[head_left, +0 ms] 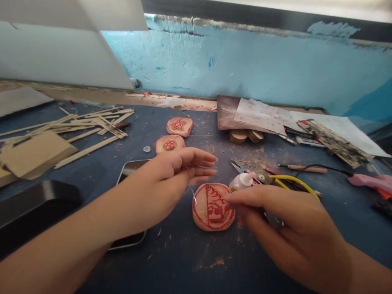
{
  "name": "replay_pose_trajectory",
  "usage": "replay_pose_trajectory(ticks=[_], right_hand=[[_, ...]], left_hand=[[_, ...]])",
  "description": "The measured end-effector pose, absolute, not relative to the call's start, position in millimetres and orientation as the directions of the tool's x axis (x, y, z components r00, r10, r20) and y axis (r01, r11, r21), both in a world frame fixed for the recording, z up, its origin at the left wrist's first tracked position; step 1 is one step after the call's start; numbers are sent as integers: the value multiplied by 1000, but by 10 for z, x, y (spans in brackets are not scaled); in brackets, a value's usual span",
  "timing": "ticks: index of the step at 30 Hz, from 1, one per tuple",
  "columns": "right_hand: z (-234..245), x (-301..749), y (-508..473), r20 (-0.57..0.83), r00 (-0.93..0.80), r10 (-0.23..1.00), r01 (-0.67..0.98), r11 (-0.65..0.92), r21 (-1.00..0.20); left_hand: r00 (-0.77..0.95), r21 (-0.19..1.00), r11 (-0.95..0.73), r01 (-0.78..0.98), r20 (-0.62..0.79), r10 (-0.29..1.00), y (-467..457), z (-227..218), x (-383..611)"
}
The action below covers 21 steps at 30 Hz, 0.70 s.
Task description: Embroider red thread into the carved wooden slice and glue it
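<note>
My left hand (pixel 171 173) reaches over the middle of the table with its fingers loosely stretched and the thumb against them. A thin clear thread (pixel 192 194) runs down from it over a round wood slice (pixel 214 206). That slice lies flat, with a red rim and a red-painted drawing. My right hand (pixel 284 222) has thumb and forefinger pinched at the slice's right edge; whatever is between them is too small to tell. Just behind it are a white glue bottle (pixel 241 181), partly hidden, and scissors (pixel 240 166).
Two painted wood slices, one with a star (pixel 179 126) and one with a flower (pixel 169 144), lie farther back. A phone (pixel 130 169) is under my left arm. Wooden sticks (pixel 92 122) lie left; yellow-handled pliers (pixel 294 179) and a pink glue gun (pixel 370 182) lie right.
</note>
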State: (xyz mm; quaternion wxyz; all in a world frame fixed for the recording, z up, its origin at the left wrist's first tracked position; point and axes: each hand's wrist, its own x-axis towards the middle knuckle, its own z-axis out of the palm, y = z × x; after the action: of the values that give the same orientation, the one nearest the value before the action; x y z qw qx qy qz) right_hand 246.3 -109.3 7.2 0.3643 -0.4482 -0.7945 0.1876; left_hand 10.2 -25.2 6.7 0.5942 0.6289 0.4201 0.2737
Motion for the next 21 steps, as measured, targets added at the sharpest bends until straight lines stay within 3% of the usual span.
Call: replay_pose_trajectory(ticks=[7, 16, 21], right_hand=[[-16, 2438, -1124, 329, -587, 740, 547, 662, -513], [-39, 2419, -1127, 140, -654, 743, 607, 626, -489], [-59, 2441, -1149, 112, -699, 707, 593, 659, -462]], left_hand=[[513, 969, 110, 222, -212, 832, -342, -40, 199], [445, 907, 422, 6, -380, 811, -294, -146, 323], [460, 950, 299, 90, -306, 834, -338, -168, 311]])
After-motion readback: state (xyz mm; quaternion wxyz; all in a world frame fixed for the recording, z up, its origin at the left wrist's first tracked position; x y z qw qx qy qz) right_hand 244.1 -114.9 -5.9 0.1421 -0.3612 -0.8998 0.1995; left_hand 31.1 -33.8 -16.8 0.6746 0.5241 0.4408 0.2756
